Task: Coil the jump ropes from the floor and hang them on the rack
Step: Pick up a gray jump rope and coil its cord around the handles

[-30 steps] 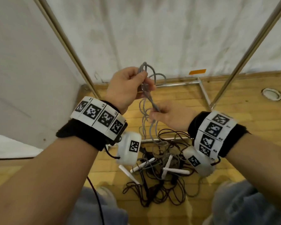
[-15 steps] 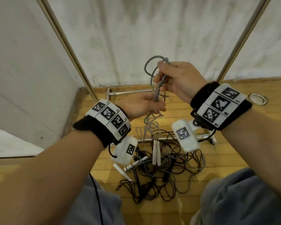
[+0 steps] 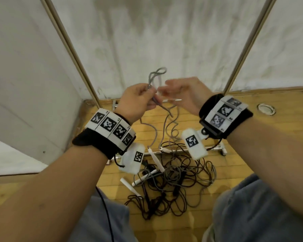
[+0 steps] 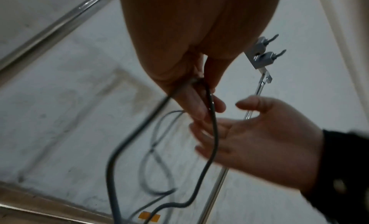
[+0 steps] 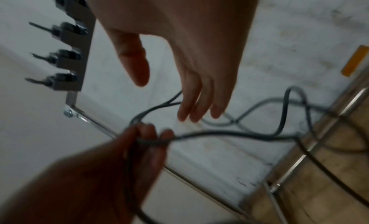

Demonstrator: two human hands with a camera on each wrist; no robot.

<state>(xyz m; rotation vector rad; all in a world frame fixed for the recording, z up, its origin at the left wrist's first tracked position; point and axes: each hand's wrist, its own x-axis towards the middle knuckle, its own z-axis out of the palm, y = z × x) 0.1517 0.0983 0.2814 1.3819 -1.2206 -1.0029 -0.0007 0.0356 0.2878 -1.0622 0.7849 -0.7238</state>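
My left hand [image 3: 151,97] is raised in front of the wall and grips a grey jump rope [image 3: 157,74] in its curled fingers. One small loop stands above the fist. The strands hang down to two white handles [image 3: 155,158] that dangle just above the floor. My right hand [image 3: 166,88] is open right beside the left one, fingers relaxed, holding nothing. The left wrist view shows the fingers [image 4: 196,101] pinching the rope [image 4: 213,140] and the open right palm [image 4: 259,140]. The rack's hooks [image 5: 63,53] are up beside my right hand [image 5: 197,110].
A tangle of dark and grey ropes [image 3: 175,182] with more white handles [image 3: 129,186] lies on the wooden floor between my knees. The rack's slanted metal poles [image 3: 72,48] and its base bar [image 3: 217,148] stand against the white wall. A round floor fitting [image 3: 266,109] is at the right.
My right hand has let go of the rope and dropped from above the left hand to beside it, open. The left hand has risen with the rope, and the hanging strands have spread apart.
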